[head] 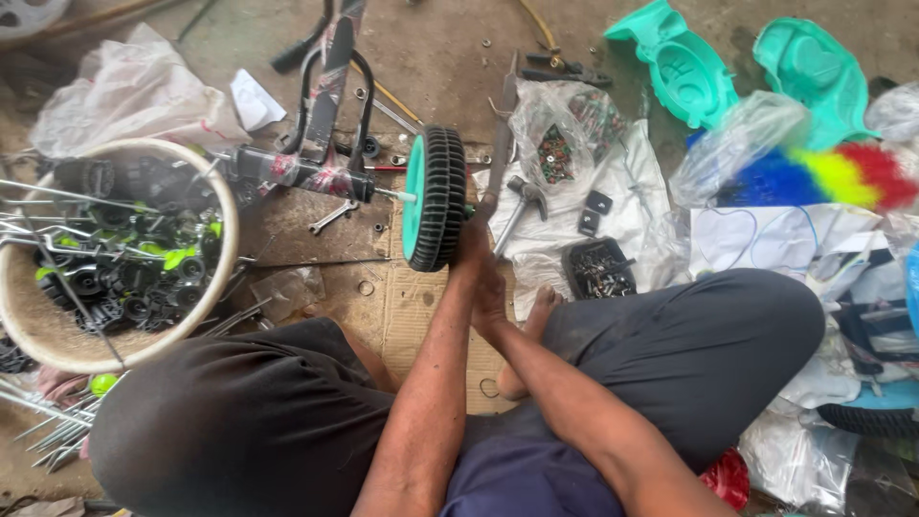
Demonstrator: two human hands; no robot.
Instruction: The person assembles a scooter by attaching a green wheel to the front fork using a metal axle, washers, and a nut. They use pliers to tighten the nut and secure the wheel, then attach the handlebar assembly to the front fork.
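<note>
Now both hands (pixel 481 273) at wheel (pixel 436 196)

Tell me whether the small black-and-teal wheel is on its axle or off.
On. The wheel stands on edge with the metal axle running into its teal hub; the hands are at its far side.

Wheel (pixel 436 196) on axle, basket (pixel 57 340) left, hammer (pixel 522 206) perhaps just right

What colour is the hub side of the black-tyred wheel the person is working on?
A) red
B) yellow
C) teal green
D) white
C: the wheel, standing on edge on its axle with both hands close against its right side, shows a teal green disc face inside the ribbed black tyre, the same shade as the moulded plastic shells lying further back on the floor.
</note>
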